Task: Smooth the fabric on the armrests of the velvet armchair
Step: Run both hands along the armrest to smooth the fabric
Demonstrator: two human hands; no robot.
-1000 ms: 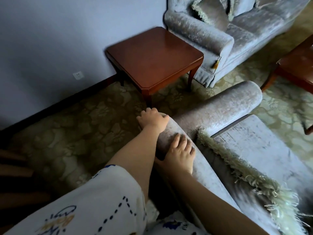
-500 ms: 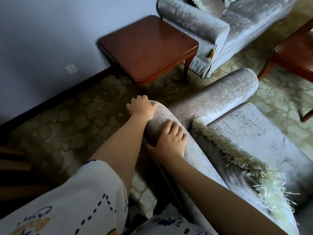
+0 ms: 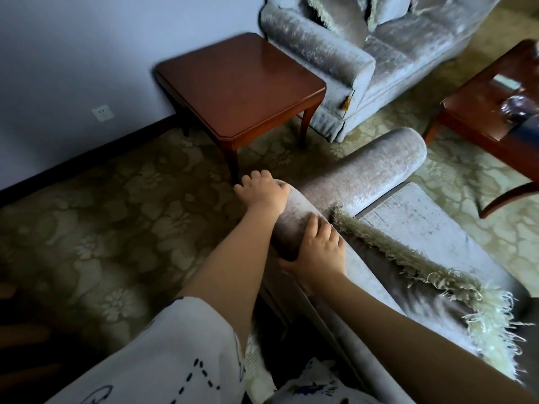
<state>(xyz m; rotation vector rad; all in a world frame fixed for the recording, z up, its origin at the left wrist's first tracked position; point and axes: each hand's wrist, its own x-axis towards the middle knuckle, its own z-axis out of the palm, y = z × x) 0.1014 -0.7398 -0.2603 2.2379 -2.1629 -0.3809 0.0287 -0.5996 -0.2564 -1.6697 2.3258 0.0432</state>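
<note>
Two hands, two velvet seats, two wooden tables, one wall socket.

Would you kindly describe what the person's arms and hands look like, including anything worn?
Both forearms are bare. The left arm emerges from a loose white sleeve printed with dark blue dashed lines. No ring, watch or glove shows on the left hand or the right hand.
</note>
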